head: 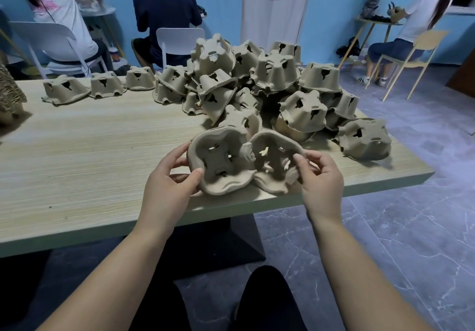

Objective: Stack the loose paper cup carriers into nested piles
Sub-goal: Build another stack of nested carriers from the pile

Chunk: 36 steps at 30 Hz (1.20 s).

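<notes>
Two cup carriers (253, 163), one in each hand, hollows facing up.

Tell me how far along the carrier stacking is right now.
Early. Done: a row of upside-down carriers along the table's far edge; how many are nested in each is unclear. In hand: the left hand holds one carrier, the right hand another, open sides toward the camera, not yet nested. Left: the big loose heap.

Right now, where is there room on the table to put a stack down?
The bare table left of the left hand, in front of the three carriers in a row, is free. The far right side is crowded with the heap, which reaches the right hand.
</notes>
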Motion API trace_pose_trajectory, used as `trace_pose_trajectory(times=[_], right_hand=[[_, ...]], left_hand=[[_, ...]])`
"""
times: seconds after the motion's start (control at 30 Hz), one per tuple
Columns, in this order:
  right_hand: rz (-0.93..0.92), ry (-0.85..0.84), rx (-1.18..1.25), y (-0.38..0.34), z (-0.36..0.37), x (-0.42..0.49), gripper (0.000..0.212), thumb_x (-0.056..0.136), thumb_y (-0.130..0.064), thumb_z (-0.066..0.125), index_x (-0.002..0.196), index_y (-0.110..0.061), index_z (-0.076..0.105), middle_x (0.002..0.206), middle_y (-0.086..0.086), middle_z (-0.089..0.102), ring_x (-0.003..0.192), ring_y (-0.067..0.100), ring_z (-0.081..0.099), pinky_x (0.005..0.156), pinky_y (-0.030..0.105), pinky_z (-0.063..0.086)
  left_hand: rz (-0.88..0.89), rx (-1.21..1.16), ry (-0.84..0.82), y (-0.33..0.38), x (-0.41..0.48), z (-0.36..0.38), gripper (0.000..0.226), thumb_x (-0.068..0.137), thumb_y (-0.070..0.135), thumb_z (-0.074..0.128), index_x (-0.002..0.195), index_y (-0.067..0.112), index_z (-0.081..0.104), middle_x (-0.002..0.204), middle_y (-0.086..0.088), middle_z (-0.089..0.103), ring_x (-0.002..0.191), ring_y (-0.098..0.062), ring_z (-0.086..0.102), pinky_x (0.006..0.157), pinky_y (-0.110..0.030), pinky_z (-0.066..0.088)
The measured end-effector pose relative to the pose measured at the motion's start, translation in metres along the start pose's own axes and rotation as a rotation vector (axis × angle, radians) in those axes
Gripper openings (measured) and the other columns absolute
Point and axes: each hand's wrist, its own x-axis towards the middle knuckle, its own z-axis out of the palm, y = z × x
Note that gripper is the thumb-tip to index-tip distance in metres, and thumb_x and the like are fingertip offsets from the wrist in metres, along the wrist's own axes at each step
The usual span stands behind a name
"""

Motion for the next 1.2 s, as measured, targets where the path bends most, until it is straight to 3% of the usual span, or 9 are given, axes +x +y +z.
trace_pose_trajectory(times=[0.17,0.23,0.3,0.53,0.77,0.9,1.0,1.1,1.2], right_hand=[[0.177,0.140,0.196,-0.002,-0.016,0.020,0.015,0.090,-0.016,0.062,0.081,-0.029,0.062,0.080,-0.006,0.063,0.071,0.008,0.059,0.058,0.031,0.052],[0.252,0.078,0.286,-0.008,-0.015,0.023,0.011,0.090,-0.017,0.061,0.084,-0.026,0.062,0.083,-0.005,0.065,0.072,0.010,0.061,0.052,0.027,0.052],[0.270,-0.038,0.312,-0.015,-0.008,0.025,0.006,0.090,-0.017,0.061,0.088,-0.022,0.064,0.088,0.001,0.067,0.076,0.014,0.065,0.058,0.028,0.055],[0.085,-0.303,0.215,-0.041,0.038,0.022,0.008,0.086,-0.015,0.067,0.083,-0.023,0.068,0.080,-0.003,0.070,0.076,0.009,0.065,0.072,0.026,0.053],[-0.043,-0.320,0.176,-0.043,0.051,0.018,0.016,0.090,-0.015,0.062,0.085,-0.030,0.066,0.084,-0.006,0.069,0.082,0.011,0.064,0.077,0.024,0.051],[-0.085,-0.315,0.128,-0.040,0.057,0.013,0.015,0.093,-0.018,0.059,0.090,-0.031,0.064,0.090,-0.005,0.069,0.089,0.012,0.064,0.084,0.029,0.051],[-0.107,-0.336,0.091,-0.040,0.065,0.007,0.015,0.095,-0.017,0.053,0.097,-0.029,0.063,0.097,-0.014,0.066,0.094,-0.001,0.060,0.087,0.017,0.046],[-0.109,-0.390,0.067,-0.040,0.072,0.002,0.020,0.097,-0.015,0.049,0.105,-0.029,0.062,0.100,-0.022,0.061,0.097,-0.010,0.055,0.087,0.009,0.041],[-0.131,-0.389,0.062,-0.036,0.075,0.001,0.023,0.094,-0.013,0.055,0.101,-0.033,0.064,0.107,-0.015,0.061,0.105,-0.001,0.057,0.092,0.013,0.043]], left_hand=[[0.000,0.009,-0.005,0.000,0.002,-0.006,0.049,0.088,0.007,0.065,0.126,0.037,0.060,0.107,0.007,0.064,0.084,-0.016,0.070,0.080,-0.038,0.058],[-0.002,0.005,-0.009,0.000,0.002,-0.006,0.048,0.088,0.008,0.065,0.124,0.039,0.060,0.108,0.007,0.064,0.087,-0.018,0.069,0.081,-0.039,0.059],[0.000,0.001,-0.017,0.001,0.002,-0.007,0.048,0.088,0.008,0.065,0.122,0.041,0.060,0.108,0.007,0.064,0.087,-0.017,0.069,0.080,-0.038,0.059],[-0.007,-0.021,-0.049,0.005,0.002,-0.009,0.046,0.090,0.007,0.063,0.113,0.047,0.058,0.105,0.008,0.063,0.083,-0.015,0.069,0.078,-0.033,0.059],[-0.063,-0.066,-0.085,0.009,0.003,-0.009,0.031,0.099,0.027,0.048,0.127,0.038,0.058,0.119,0.006,0.064,0.097,-0.009,0.067,0.068,-0.020,0.056],[-0.056,-0.063,-0.138,0.010,0.000,-0.009,0.045,0.085,0.050,0.051,0.129,0.041,0.053,0.126,0.009,0.059,0.102,-0.008,0.064,0.067,-0.018,0.054],[-0.034,-0.022,-0.168,0.010,-0.001,-0.010,0.066,0.067,0.062,0.064,0.129,0.045,0.050,0.125,0.007,0.055,0.099,-0.010,0.066,0.071,-0.023,0.056],[-0.009,0.074,-0.146,0.009,-0.001,-0.010,0.068,0.069,0.051,0.078,0.130,0.049,0.049,0.120,0.012,0.056,0.096,-0.012,0.067,0.083,-0.034,0.057],[0.007,0.083,-0.101,0.005,-0.002,-0.011,0.062,0.081,0.024,0.076,0.134,0.043,0.050,0.116,0.016,0.059,0.096,-0.013,0.068,0.089,-0.040,0.056]])
